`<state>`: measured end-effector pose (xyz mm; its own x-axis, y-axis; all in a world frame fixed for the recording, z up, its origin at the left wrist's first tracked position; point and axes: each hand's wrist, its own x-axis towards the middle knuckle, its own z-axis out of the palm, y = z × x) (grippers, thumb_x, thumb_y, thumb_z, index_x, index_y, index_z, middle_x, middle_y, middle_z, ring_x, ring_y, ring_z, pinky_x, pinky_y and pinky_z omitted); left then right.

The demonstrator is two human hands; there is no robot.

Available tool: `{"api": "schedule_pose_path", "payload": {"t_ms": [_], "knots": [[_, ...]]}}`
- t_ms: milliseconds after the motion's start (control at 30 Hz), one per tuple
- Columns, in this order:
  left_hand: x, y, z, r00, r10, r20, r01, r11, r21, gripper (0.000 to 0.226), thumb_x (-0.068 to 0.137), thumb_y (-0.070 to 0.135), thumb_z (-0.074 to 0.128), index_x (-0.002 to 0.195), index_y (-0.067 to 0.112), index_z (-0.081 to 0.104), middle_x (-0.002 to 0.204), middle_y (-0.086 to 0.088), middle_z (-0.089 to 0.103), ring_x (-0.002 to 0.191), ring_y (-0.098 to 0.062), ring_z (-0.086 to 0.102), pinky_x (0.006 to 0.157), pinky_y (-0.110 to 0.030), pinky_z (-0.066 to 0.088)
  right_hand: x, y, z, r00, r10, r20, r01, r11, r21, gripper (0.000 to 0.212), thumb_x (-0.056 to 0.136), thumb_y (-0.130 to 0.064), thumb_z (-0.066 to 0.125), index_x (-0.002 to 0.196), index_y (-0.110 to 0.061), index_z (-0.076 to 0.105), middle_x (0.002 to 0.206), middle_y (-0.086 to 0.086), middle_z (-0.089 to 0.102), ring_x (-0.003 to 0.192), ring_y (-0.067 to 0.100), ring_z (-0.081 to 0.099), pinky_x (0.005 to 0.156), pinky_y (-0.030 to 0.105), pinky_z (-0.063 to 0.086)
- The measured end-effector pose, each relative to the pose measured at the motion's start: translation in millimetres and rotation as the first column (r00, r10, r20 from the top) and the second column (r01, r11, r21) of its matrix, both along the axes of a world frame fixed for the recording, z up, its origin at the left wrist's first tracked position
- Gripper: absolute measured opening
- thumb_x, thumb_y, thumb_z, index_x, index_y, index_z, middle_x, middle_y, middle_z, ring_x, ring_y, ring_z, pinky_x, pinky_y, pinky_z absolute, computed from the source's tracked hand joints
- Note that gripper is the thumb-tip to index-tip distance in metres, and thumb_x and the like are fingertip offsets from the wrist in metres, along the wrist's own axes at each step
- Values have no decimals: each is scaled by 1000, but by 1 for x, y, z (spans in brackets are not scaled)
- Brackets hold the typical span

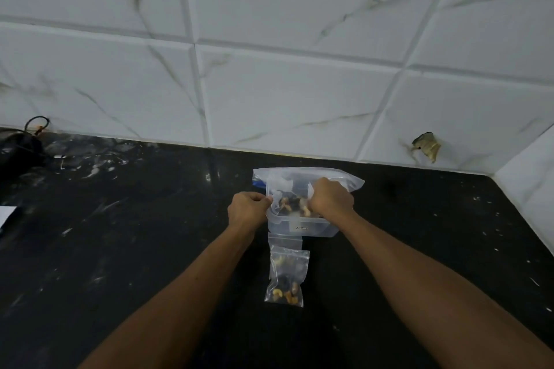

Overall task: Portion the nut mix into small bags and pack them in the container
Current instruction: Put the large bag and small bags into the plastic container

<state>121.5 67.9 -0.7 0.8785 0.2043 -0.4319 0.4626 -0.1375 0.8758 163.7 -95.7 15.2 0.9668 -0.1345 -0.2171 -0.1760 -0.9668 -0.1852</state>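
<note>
Now, line by line:

Left hand: grip closed on the left edge of a small bag, seemingly pinching it so the bag stays steady over the container.

Right hand: grip closed on the same bag's right side, fingers curled down; probably pressing it into the container or sealing its top.

Small bag in hand: holds nuts and sits at the container's mouth, partly inside.

Container: clear plastic, on the black counter, placed centrally so both hands reach it.

Filled bag: lies on the counter just in front of the container, ready to be packed next.

Large bag: lies behind the container, near the wall; likely the nut mix supply.

Hidden: fingertips of both hands, the bag's seal and the container's inside are hard to make out.

Cut off: a dark object at the far left edge.
</note>
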Motion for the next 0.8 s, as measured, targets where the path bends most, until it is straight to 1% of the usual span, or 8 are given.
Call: {"api": "schedule_pose_path", "payload": {"t_ms": [167, 300, 400, 500, 567, 633, 733, 800], "knots": [[-2, 3, -3, 1000, -20, 7, 20, 999, -25, 8, 93, 18, 63, 94, 15, 69, 98, -6, 70, 90, -18, 69, 87, -42, 58, -6, -1, -9, 997, 71, 35, -64, 984, -165, 27, 98, -26, 47, 113, -10, 63, 109, 8, 64, 99, 23, 60, 69, 29, 39], [-7, 2, -5, 999, -14, 40, 16, 999, -42, 11, 94, 22, 61, 98, 14, 68, 98, -5, 69, 90, -18, 68, 87, -43, 58, -7, -4, -9, 997, 59, 45, -51, 986, -158, 25, 93, -28, 55, 110, -12, 65, 105, 8, 65, 96, 24, 62, 66, 30, 43], [-22, 5, -6, 997, -31, 73, 30, 999, 21, 18, 95, 31, 59, 102, 16, 65, 99, -4, 68, 90, -17, 66, 86, -40, 57, -28, -8, 6, 945, 72, 318, -48, 995, -83, 21, 93, -30, 56, 99, -12, 65, 92, 5, 66, 82, 19, 63, 63, 30, 51], [-52, 13, -13, 985, -161, 63, 149, 976, 161, 15, 95, 31, 58, 103, 20, 65, 98, 2, 66, 88, -9, 63, 74, -25, 52, -76, -15, 16, 848, 50, 527, -142, 981, 134, 11, 92, -28, 56, 85, -20, 60, 76, -6, 59, 63, 6, 55, 53, 18, 44], [-72, 17, -23, 957, -291, -2, 282, 924, 258, 14, 95, 32, 59, 101, 23, 67, 96, 5, 68, 84, -3, 64, 68, -18, 48, -106, -17, 4, 919, -11, 395, -112, 951, 288, 9, 92, -27, 56, 84, -23, 59, 72, -9, 58, 61, 3, 56, 55, 16, 45], [-90, 16, -34, 914, -392, -108, 404, 845, 351, 12, 93, 38, 60, 97, 27, 66, 91, 6, 69, 78, -2, 65, 68, -19, 53, -125, -18, -23, 986, -97, 136, 35, 916, 399, 5, 92, -28, 59, 92, -24, 62, 79, -11, 62, 70, 2, 60, 65, 20, 52], [-107, 7, -45, 886, -408, -218, 462, 751, 472, 17, 88, 47, 65, 88, 31, 62, 81, 7, 68, 72, -2, 65, 69, -26, 57, -137, -17, -59, 972, -165, -168, 230, 818, 528, 20, 89, -32, 64, 106, -23, 61, 98, -9, 64, 85, 5, 61, 75, 25, 53], [-112, -1, -47, 894, -388, -224, 447, 734, 511, 20, 84, 49, 68, 86, 29, 63, 79, 8, 67, 72, -4, 64, 67, -27, 55, -140, -14, -67, 948, -202, -246, 314, 725, 613, 20, 87, -33, 66, 105, -23, 61, 97, -7, 64, 86, 8, 63, 80, 33, 56]]}}
